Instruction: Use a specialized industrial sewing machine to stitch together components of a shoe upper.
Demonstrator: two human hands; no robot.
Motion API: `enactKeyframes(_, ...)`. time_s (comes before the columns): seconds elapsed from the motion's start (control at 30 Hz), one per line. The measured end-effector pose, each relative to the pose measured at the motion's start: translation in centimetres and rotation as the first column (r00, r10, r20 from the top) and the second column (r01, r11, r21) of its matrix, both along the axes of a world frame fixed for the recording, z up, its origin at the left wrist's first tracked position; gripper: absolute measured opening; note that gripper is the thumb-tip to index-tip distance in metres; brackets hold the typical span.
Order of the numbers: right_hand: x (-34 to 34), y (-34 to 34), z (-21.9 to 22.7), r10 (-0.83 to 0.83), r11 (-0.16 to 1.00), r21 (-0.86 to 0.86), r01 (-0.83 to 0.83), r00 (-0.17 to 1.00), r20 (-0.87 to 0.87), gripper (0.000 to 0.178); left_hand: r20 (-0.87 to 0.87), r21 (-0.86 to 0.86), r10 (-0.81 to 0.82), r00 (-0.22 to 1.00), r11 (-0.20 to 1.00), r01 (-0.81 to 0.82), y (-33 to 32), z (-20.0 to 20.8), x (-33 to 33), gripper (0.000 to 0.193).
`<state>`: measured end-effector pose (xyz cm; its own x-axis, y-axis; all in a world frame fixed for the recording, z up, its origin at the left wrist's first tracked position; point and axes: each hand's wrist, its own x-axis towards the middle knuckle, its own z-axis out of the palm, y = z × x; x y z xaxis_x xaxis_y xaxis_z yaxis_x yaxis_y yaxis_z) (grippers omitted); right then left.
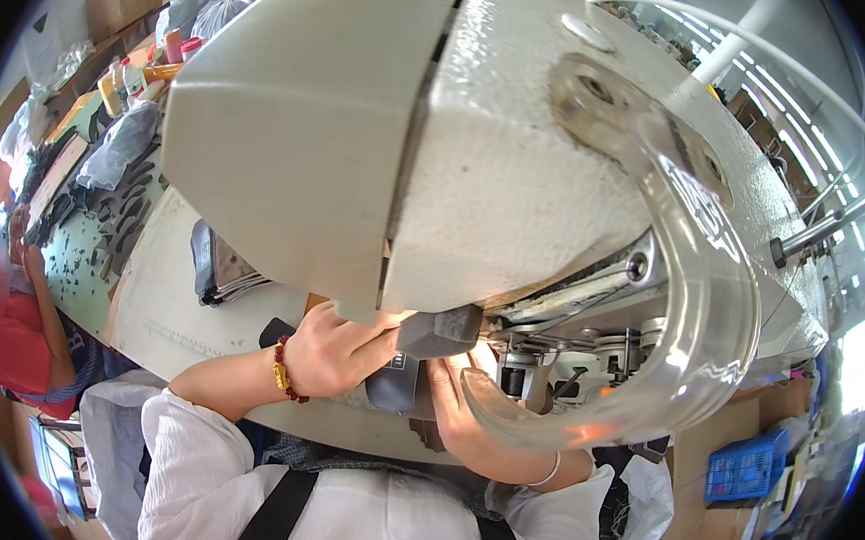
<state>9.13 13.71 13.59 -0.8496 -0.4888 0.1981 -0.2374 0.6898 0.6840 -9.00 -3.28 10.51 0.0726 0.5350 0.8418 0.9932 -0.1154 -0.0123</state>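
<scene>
Big cream machine head point(292, 130) up close, dark piece point(391, 388) on the pale tabletop point(167, 272) between left hand point(331, 353) and right hand point(460, 427); fingertips mostly hidden, can't tell if pinching. Scrap-strewn green table point(90, 296) off left.

Stacked pieces point(235, 268) lie left of the left hand point(331, 351).

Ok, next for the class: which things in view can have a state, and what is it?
Left hand: fingers bent, tips hidden
Right hand: fingers pointing forward, partly hidden
Dark flat piece: between the hands, partly covered
Sewing machine: running or stopped, cannot tell
Bracelet: worn
Ceiling lights: lit
Plastic bag: crumpled
</scene>
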Motion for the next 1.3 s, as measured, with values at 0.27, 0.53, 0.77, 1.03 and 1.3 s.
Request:
enactKeyframes(0.27,-0.3,0.2,0.5,-0.019,0.921,-0.378,0.090,0.982,0.188,0.058,0.029,-0.048,0.014,0.999,0.999,-0.013,0.0,-0.5,-0.4,0.024)
enactKeyframes(0.53,-0.4,0.4,0.6,0.011,0.990,-0.141,-0.006,0.999,0.037,0.059,0.083,-0.052,-0.019,0.996,0.998,0.023,-0.1,-0.5,-0.2,0.029)
enactKeyframes(0.77,-1.5,1.0,0.0,-0.004,0.989,-0.148,-0.020,0.987,-0.160,0.055,0.126,-0.148,-0.005,0.992,0.989,0.024,-0.6,-0.4,-1.3,0.040)
enactKeyframes(1.03,0.4,1.1,-0.6,-0.034,0.804,-0.579,0.137,0.982,0.185,0.083,0.434,-0.173,-0.005,0.901,0.981,0.089,-1.0,-0.3,-2.2,0.058)
enactKeyframes(1.3,0.0,-2.5,-1.2,0.523,0.586,-0.746,-0.317,0.851,0.049,0.056,0.470,-0.117,-0.076,0.879,0.982,0.148,-1.2,0.8,-2.0,0.064)
